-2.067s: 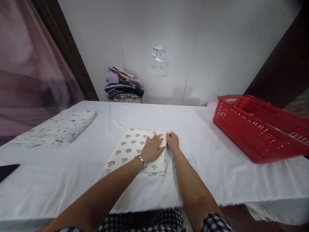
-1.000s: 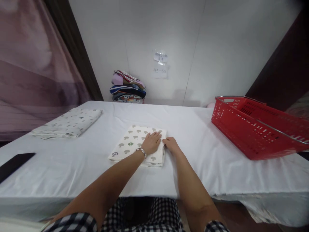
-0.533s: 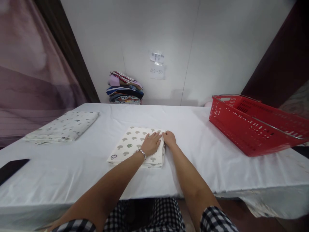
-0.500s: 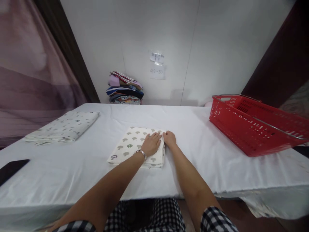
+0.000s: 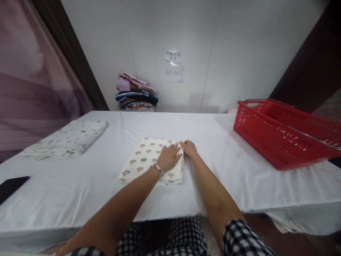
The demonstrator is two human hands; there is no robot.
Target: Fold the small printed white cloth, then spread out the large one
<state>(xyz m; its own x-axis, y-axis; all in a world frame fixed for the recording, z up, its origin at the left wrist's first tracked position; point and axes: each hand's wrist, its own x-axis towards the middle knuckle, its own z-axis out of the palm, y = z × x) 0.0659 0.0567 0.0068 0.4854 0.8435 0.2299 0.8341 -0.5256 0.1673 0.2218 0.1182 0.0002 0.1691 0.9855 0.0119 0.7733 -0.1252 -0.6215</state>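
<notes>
A folded white cloth with a mushroom print [image 5: 149, 156] lies flat in front of me on the table. My left hand [image 5: 169, 157] rests palm down on its right part, fingers spread, a bracelet at the wrist. At the cloth's far right corner is my right hand [image 5: 188, 147], its fingers curled and pinching the edge. The right fingertips are partly hidden against the fabric.
Another folded printed cloth [image 5: 71, 138] lies at the left on the white-covered table [image 5: 106, 199]. A dark flat object [image 5: 12, 187] sits at the left edge. The red basket [image 5: 282, 138] stands at right. Folded fabrics [image 5: 136, 94] are stacked by the wall.
The view has shifted slightly. Both hands stay on the mushroom-print cloth in nearly the same places, the right still at its far right corner.
</notes>
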